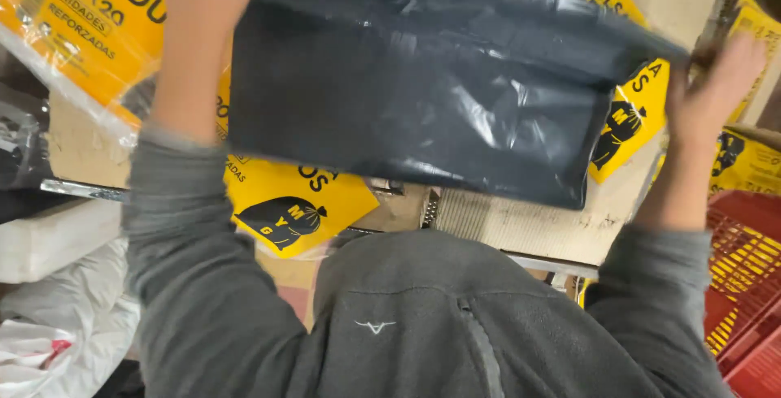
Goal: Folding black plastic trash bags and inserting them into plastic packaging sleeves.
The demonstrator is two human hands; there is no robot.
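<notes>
- Grey fleece top fills the lower frame, nearest the camera; both grey sleeves run up from it toward the hands.
- Left hand is raised at upper left, at the left edge of a folded black plastic bag pack. Fingers are behind the plastic or out of frame, so I cannot tell whether it grips.
- Right hand is at the pack's right corner, fingers pinching the thin edge. Blurred, but it reads as a grasp.
- Pack is held up flat between the two hands, above the chest, in front of cardboard boxes.
- Look: glossy dark sheet, several folded layers, creases and highlights across it, lower edge fairly straight, right corner drawn out to a point.
- Risk, my judgement: the plastic looks slick and the right hold is only a corner pinch, so the pack could slip or unfold and sag.
- Risk: the pack blocks the view of what lies behind it, so it could snag on a box edge.
- Around: yellow printed bag packets on the boxes, another in clear wrap at upper left, white bags lower left, red plastic crate at right.
</notes>
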